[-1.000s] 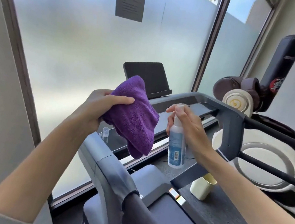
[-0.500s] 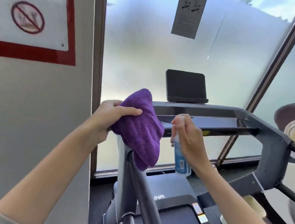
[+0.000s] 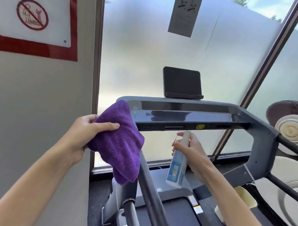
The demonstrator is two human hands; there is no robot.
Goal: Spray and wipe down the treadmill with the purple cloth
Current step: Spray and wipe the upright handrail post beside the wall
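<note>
One purple cloth bunched in the left hand grip, one spray bottle clasped by the right hand, one treadmill, one dark tablet.

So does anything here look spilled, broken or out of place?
Nothing looks spilled or broken. One oddity: a cream cup lies tipped beside the treadmill belt. Left hand holds the purple cloth, right hand the spray bottle.

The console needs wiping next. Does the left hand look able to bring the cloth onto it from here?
Probably yes. The left hand holds the purple cloth just below the console's near-left corner, with nothing between them. The spray bottle in the right hand sits off to the side.
</note>
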